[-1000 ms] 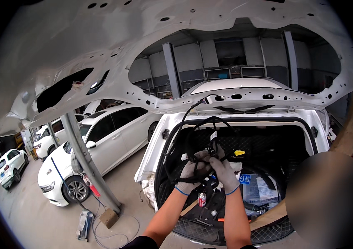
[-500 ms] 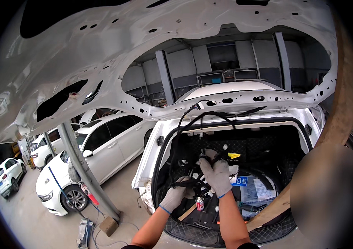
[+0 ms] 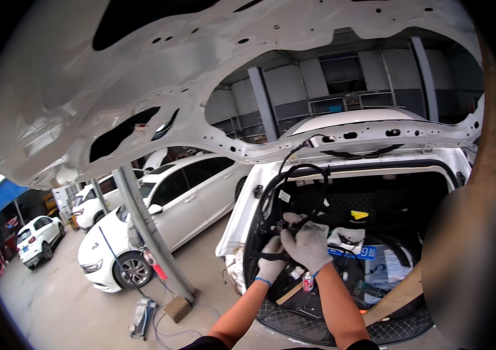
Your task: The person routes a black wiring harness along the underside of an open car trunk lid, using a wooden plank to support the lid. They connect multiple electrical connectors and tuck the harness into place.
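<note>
Left grip (image 3: 271, 261) is round the black harness (image 3: 305, 167), can't tell if the right grip (image 3: 305, 245) beside it is pinching anything. Above both, one strand's reached the tailgate (image 3: 201, 76); the rest's loose.

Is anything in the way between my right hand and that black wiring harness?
Nothing visible stands in between: your right hand is right at the black wiring harness, close beside your left hand. Its exact contact is hidden.

In the trunk (image 3: 402, 329), a wrench (image 3: 308, 313) lies before the can (image 3: 308, 282); behind it are the hands (image 3: 308, 249) and cable (image 3: 325, 174); rightward, the number plate (image 3: 369, 252) and power tool (image 3: 370, 290). Left of the can, outside the trunk: block (image 3: 178, 309), jack (image 3: 141, 318), post (image 3: 155, 236).
</note>
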A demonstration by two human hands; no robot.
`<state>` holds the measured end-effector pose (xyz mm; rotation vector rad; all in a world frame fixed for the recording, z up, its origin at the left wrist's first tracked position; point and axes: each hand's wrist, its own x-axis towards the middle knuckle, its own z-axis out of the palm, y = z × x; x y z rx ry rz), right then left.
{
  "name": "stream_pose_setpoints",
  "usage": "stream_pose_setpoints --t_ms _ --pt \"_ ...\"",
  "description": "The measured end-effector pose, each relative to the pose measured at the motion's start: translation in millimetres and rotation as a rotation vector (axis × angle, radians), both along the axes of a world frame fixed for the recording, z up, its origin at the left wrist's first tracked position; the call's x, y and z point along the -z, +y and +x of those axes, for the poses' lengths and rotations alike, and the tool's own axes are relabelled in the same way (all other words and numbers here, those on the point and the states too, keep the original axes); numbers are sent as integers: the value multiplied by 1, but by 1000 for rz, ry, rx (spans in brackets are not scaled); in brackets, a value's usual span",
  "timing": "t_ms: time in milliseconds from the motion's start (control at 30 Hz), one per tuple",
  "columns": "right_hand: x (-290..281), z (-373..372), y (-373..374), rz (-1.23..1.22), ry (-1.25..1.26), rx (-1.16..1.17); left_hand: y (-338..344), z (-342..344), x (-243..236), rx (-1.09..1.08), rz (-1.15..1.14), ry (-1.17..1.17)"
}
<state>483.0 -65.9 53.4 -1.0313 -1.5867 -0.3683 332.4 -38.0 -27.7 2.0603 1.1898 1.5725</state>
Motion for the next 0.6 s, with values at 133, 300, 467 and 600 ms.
stream_pose_setpoints --t_ms 133,300,467,600 --pt "-4 9 2 185 125 67 -21 -9 -13 288 -664 130" --pt "-26 33 -10 203 136 -145 -77 -36 -54 788 -603 242" --pt "-47 11 -29 257 -15 -162 -86 -41 -128 320 86 -234" --pt "-56 -9 -36 116 -367 3 -88 -16 -142 7 116 106"
